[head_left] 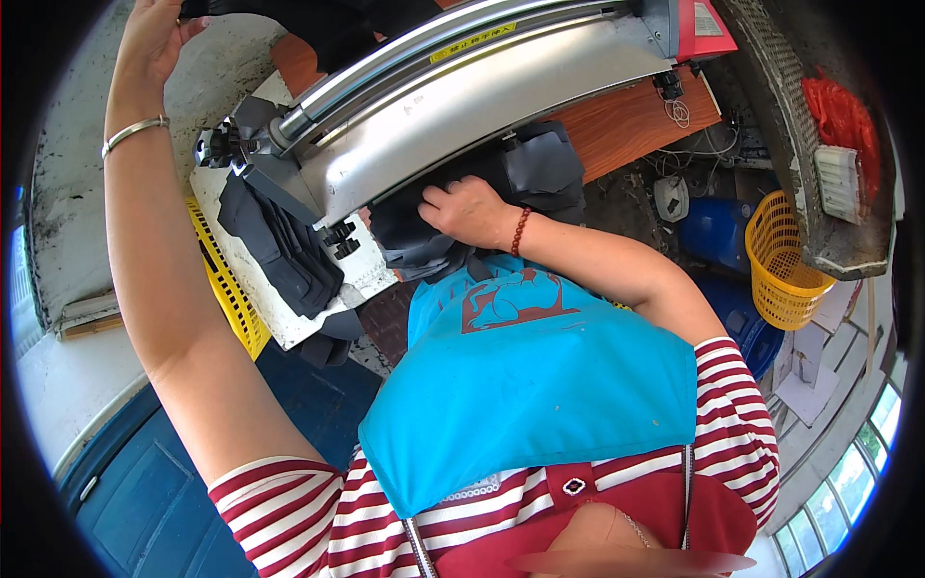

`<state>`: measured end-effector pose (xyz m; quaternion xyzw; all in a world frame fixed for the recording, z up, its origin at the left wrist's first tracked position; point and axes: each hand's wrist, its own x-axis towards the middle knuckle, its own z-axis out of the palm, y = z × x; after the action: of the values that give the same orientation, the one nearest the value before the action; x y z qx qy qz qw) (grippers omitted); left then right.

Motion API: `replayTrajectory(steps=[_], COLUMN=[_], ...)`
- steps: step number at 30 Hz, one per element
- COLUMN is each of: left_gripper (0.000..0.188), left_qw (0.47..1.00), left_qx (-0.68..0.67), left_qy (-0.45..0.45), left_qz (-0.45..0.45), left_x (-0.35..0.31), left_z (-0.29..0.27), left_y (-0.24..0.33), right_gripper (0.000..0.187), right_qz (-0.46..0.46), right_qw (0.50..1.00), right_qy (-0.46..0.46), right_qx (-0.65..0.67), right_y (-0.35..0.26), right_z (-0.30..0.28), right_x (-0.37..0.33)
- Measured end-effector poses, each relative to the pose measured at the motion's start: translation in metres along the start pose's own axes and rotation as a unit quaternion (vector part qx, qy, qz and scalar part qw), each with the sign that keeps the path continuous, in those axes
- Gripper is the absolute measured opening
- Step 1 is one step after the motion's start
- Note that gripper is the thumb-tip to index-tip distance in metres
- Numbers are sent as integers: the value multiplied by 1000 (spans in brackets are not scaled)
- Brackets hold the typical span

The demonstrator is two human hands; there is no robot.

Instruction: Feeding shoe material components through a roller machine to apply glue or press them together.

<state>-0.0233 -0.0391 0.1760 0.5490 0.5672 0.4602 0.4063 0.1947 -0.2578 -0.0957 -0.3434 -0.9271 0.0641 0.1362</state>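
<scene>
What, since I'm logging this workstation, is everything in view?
Machine: one, silver and red, top
Dark sheets: many, black-grey, around machine
Board: brown, upper right
Baskets: two, yellow, left and right
Barrels: at least two, blue, right
Bag: one, red, far right
Packet: one, white, below bag
Apron: one, turquoise, centre
Shirt: one, red-white, bottom
Bracelets: two, silver and reddish-brown, wrists
Left hand: one, bare, top left
Right hand: one, bare, on sheets
</scene>
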Motion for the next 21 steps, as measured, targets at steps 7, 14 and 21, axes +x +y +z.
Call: replayTrajectory(steps=[7, 14, 21], left_gripper=[24, 28, 49], left_qw=[947, 863, 898], left_qx=[234, 456, 370], left_qy=[70, -176, -218], left_qz=[207, 129, -93], left_x=[20, 4, 7], left_z=[0, 63, 72], left_y=[-37, -150, -153], right_gripper=[14, 29, 28], right_qz=[118, 341, 311], right_qw=[932, 747, 873], right_qy=[144, 146, 121], right_qx=[310, 551, 355], right_y=[16, 48, 73], right_z=[-96, -106, -104], right_x=[-25, -2, 28])
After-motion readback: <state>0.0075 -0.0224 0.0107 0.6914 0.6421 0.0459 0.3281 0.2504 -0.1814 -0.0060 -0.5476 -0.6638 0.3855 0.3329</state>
